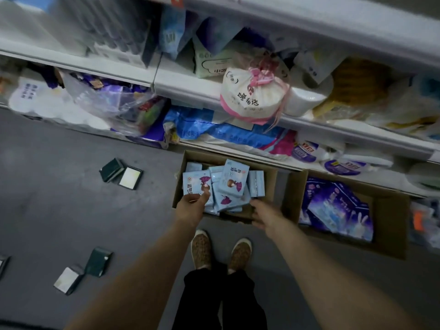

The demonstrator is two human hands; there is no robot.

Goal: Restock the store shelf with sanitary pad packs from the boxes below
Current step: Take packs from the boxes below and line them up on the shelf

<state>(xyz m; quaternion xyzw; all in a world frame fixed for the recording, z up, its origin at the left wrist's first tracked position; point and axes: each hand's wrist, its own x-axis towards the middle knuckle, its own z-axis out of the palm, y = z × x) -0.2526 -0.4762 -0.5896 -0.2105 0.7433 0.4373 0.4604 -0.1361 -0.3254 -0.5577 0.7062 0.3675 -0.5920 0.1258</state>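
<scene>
**Fingers at the pad box**

Fingers (202, 197) of the left hand (190, 207) curl over the lower edge of a light-blue pack (195, 183), thumb and fingertips pinching it at the near left corner of the box (271, 186). That pack lies in the box, tilted toward the hand. The right hand (263, 214) reaches to the box's near right corner, just below the packs; it is blurred, and whether its fingers are spread or gripping the cardboard cannot be told.

Head view: the open cardboard box sits on the grey floor (59, 206) against the foot of the shelf (190, 90). Inside it, more packs (234, 181) of the same light blue with a purple figure lie loosely, some flat, some leaning on each other. Just right of it stands a second box (390, 225) holding dark purple and blue packs (338, 206). Both forearms stretch down from the bottom of the view, and two patterned shoes (221, 250) stand just before the first box, below black trousers.

The shelf above carries mixed soft goods: a round white bundle with a pink tie (253, 94) hangs over a shelf edge, with blue and white bags beneath it and clear plastic wrap further left. On the floor well left of the box lie small dark cases (121, 173), some open with pale insides; another pair (83, 270) lies nearer the person.
</scene>
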